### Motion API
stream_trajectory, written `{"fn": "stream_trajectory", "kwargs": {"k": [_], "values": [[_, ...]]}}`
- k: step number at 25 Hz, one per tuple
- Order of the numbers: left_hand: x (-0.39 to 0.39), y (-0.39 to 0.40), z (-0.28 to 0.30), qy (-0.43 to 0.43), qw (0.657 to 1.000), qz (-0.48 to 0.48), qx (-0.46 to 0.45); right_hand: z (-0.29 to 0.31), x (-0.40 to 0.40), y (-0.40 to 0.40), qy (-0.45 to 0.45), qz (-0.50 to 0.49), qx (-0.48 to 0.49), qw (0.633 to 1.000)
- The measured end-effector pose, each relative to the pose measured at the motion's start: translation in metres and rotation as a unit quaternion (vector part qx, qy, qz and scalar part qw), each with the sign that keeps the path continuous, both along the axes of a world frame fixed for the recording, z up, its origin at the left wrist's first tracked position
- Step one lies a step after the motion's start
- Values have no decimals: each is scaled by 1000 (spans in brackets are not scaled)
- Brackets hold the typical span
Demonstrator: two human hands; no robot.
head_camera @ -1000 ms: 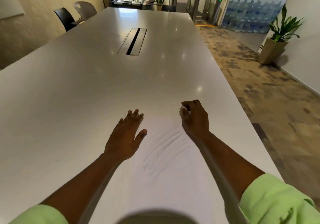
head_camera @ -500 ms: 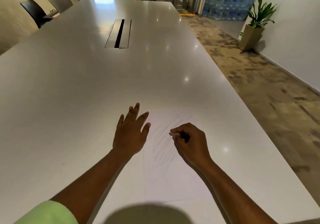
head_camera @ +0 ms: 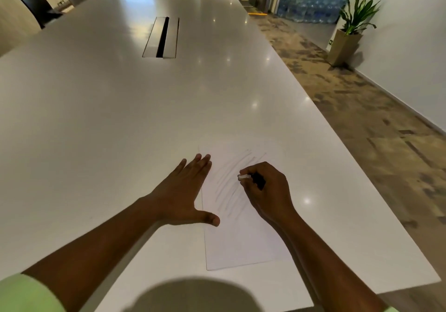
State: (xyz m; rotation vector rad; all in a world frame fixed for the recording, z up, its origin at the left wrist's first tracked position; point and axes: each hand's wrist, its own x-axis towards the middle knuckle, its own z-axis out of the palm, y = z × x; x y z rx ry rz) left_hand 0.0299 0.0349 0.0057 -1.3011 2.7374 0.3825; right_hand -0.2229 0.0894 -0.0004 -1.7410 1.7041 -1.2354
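Observation:
A white sheet of paper (head_camera: 241, 244) with faint grey pencil strokes lies on the white table (head_camera: 120, 118) near its front right. My left hand (head_camera: 183, 193) lies flat with straight fingers on the paper's left edge, thumb spread onto the sheet. My right hand (head_camera: 268, 191) pinches a small eraser (head_camera: 251, 178), white at its tip and black behind, and holds the white tip against the pencil strokes.
A recessed cable slot (head_camera: 162, 37) sits in the table's middle. Two chairs (head_camera: 36, 5) stand at the far left. The table's right edge borders a patterned carpet, with a potted plant (head_camera: 350, 29) by the right wall and stacked water bottles behind it.
My right hand came from the sheet's far right edge onto the strokes, gripping the eraser. My left hand's thumb spread out onto the sheet. The camera tilted down.

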Motion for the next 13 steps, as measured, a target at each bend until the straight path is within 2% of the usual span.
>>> {"fn": "stream_trajectory", "kwargs": {"k": [2, 6, 9, 13], "values": [[0, 0, 1, 9, 1000, 3, 12, 1, 0, 0, 25, 6, -15, 1000], [-2, -2, 3, 24, 999, 16, 31, 0, -1, 2, 10, -2, -29, 1000], [-4, -2, 6, 9, 999, 19, 35, 4, -1, 6, -4, 8, -25, 1000], [-6, -3, 12, -11, 998, 19, 59, 3, 0, 8, 38, 5, -45, 998]]}}
